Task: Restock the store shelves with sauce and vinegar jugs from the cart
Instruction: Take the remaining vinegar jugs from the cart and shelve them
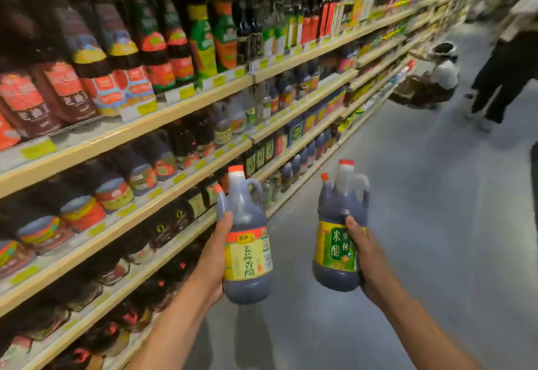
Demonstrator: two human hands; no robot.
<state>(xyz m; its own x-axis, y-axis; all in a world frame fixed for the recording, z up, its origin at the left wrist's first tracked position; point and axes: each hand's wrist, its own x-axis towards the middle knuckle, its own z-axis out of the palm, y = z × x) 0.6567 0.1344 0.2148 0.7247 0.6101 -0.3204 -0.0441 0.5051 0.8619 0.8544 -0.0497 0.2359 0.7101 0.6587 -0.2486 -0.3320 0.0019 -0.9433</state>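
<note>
- My left hand (217, 256), at 7 o'clock in the view, is wrapped round the body of the yellow-label jug (247, 250), thumb up on its shoulder. The jug stands upright with its orange cap on and holds dark liquid.
- The rear left jug (221, 202) shows only a neck and cap at 10 o'clock of the first, touching it. I cannot tell how it is gripped.
- My right hand (364, 256), at 5 o'clock, grasps the green-label jug (334, 244), thumb across the label. The jug is upright.
- The rear right jug (349, 183) is pressed behind it at 1 o'clock. Its cap stands taller and its handle is visible.
- Both pairs are in the air over the grey floor (422, 209), well apart from each other.
- The shelves (174, 113) run from 9 toward 1 o'clock, packed with dark bottles, with yellow price tags (147, 106) on the rims. The left pair is near the lower tiers.
- At 2 o'clock, far off, a crouching person (442, 77) is at the shelves and a standing person (506, 75) in dark trousers is beside them. Both are blurred.
</note>
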